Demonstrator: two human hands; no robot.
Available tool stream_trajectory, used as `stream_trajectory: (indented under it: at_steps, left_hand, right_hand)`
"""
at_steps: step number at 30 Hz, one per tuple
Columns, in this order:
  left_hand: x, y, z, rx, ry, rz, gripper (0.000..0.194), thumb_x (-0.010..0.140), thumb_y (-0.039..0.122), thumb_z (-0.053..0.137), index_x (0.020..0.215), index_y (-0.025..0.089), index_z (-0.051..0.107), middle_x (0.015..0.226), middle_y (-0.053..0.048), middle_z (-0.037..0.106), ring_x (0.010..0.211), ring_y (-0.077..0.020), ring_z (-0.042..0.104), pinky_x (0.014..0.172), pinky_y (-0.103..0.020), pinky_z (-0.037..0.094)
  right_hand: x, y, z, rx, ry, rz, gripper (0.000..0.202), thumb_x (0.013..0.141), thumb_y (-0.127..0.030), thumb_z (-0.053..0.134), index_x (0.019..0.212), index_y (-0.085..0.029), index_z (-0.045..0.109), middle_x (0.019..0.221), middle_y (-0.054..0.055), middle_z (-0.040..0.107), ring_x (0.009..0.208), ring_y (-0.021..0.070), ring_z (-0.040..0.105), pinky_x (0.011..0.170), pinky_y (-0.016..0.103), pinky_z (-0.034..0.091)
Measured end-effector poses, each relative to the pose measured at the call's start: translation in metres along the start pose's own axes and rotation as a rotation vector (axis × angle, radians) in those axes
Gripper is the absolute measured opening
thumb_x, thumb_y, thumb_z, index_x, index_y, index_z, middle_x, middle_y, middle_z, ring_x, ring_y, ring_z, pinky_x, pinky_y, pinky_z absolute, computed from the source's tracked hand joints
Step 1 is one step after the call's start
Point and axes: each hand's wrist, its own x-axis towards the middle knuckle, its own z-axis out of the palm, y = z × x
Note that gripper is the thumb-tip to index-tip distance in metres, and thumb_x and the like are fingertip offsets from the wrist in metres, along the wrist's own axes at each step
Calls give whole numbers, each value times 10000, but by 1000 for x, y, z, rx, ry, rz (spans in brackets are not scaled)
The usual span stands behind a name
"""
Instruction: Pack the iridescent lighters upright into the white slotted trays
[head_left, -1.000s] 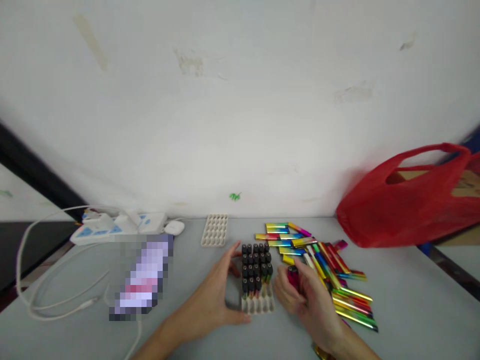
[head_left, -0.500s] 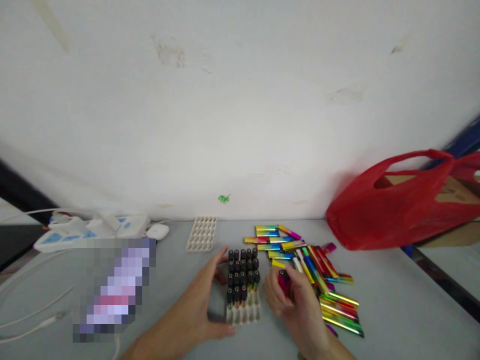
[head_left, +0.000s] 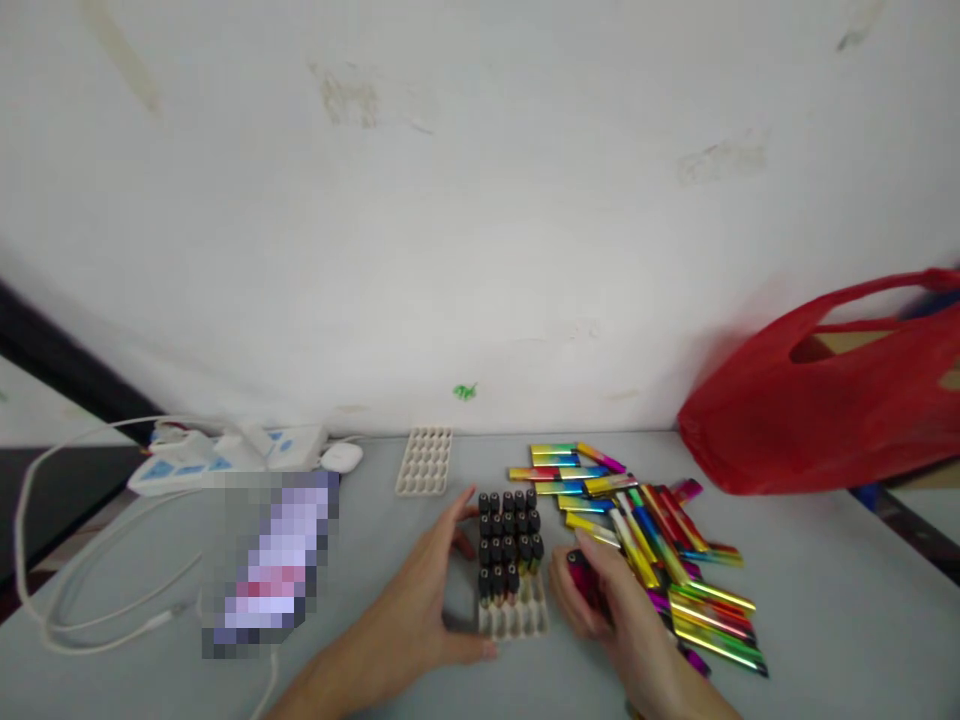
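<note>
Beside the left edge of a pale moulded tray [head_left: 514,625], my left hand [head_left: 431,590] is spread, its fingers near the far left side and its thumb by the near left corner; contact is hard to make out. Several lighters [head_left: 509,523] with black tops stand upright in rows in the tray, and its nearest pockets show bare. To the right of the tray, my right hand [head_left: 611,605] is closed around a purple-pink lighter [head_left: 585,575], black end up; its lower part is hidden in the fingers. Several shiny coloured lighters [head_left: 645,530] lie loose behind and right of that hand.
Another pale tray [head_left: 424,461] lies near the wall. On the left are a white power strip [head_left: 232,455] with cables, a white puck-like device [head_left: 342,457] and a blurred-out phone-like object [head_left: 277,565]. A red plastic bag [head_left: 810,430] stands at the right.
The whole view has swung slightly left, so everything appears further right. The purple-pink lighter tilts a little more in my right hand. My left hand keeps its place by the tray.
</note>
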Motion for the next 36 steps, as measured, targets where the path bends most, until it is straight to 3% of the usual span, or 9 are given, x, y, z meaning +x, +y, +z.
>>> stream_trajectory:
  at_steps: [4, 8, 15, 20, 27, 36]
  left_hand:
    - [2, 1, 1, 15, -11, 19, 1470, 687, 230, 1053, 1815, 328, 116, 1762, -167, 404, 1455, -389, 545, 1335, -607, 351]
    - [3, 2, 1, 16, -8, 38, 1442, 703, 231, 1043, 1812, 306, 124, 1766, -180, 396, 1462, -392, 537, 1328, -606, 362]
    - [1, 3, 0, -6, -17, 44, 1449, 702, 227, 1042, 1817, 318, 121, 1795, -174, 368, 1482, -401, 526, 1339, -611, 345]
    - [0, 1, 0, 0, -13, 31, 1436, 707, 213, 1023, 1820, 337, 125, 1813, -156, 346, 1510, -408, 507, 1354, -607, 328]
    - [0, -2, 0, 34, -15, 36, 1439, 715, 212, 1008, 1819, 355, 96, 1819, -140, 337, 1563, -439, 455, 1382, -638, 271]
    - [0, -4, 1, 31, -16, 48, 1447, 724, 281, 1034, 1828, 342, 100, 1817, -149, 351, 1561, -460, 465, 1380, -654, 291]
  right_hand:
    - [-2, -5, 3, 83, -86, 27, 729, 1032, -829, 560, 612, -258, 390, 561, -85, 256, 526, 116, 179, 545, 334, 152]
    - [-2, -5, 9, 148, -175, 120, 740, 964, -849, 638, 605, -261, 368, 545, -101, 245, 498, 93, 149, 503, 308, 115]
    - [0, -2, 12, 280, -220, 223, 761, 895, -862, 726, 621, -260, 349, 538, -124, 210, 475, 73, 82, 454, 260, 69]
    - [0, 1, 14, 318, -159, 222, 791, 834, -860, 786, 596, -263, 325, 519, -130, 198, 454, 58, 75, 434, 250, 65]
    - [2, 20, 12, 238, -38, 190, 723, 873, -827, 723, 588, -272, 358, 474, -124, 234, 405, 58, 122, 397, 245, 81]
    - [-1, 24, 7, 264, -54, 222, 694, 895, -812, 699, 606, -271, 374, 479, -122, 251, 394, 56, 113, 371, 231, 68]
